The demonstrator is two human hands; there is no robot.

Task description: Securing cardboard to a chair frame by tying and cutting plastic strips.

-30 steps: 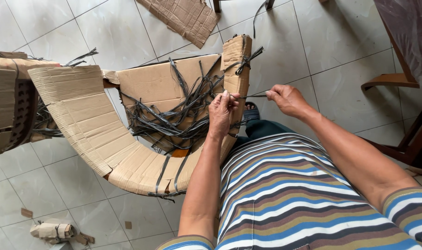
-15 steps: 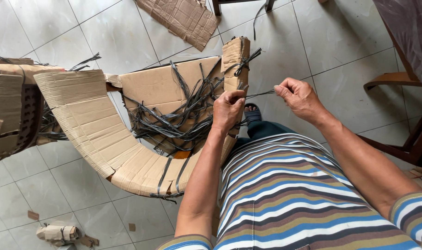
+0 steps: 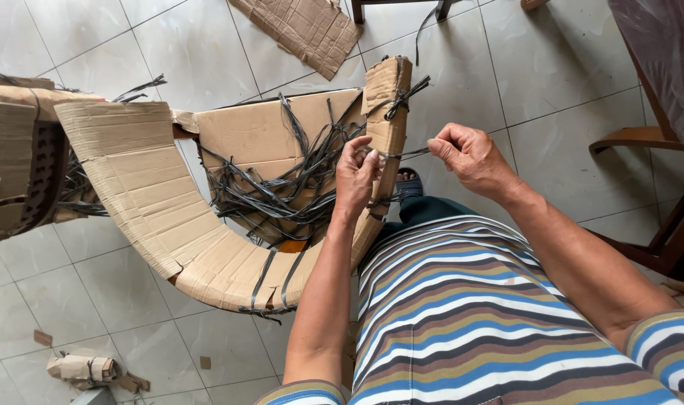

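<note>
A curved piece wrapped in brown cardboard (image 3: 169,217) stands on the tiled floor in front of me, bound with dark plastic straps (image 3: 282,187). My left hand (image 3: 355,174) is pressed against the cardboard-wrapped upright end (image 3: 389,97) and pinches a strap there. A little to the right, my right hand (image 3: 468,156) pinches the other end of that thin dark strap (image 3: 408,154), stretched taut between both hands. A knot of straps sits higher on the upright end.
A flat cardboard sheet (image 3: 301,30) lies on the tiles at the top. A dark wooden chair (image 3: 657,150) stands at the right. A small cardboard-wrapped bundle (image 3: 83,369) lies at the lower left. Another wrapped piece (image 3: 12,165) is at the left edge.
My right hand has drawn to the right, pulling the strap tighter, while my left hand has stayed on the upright end. The view has shifted slightly.
</note>
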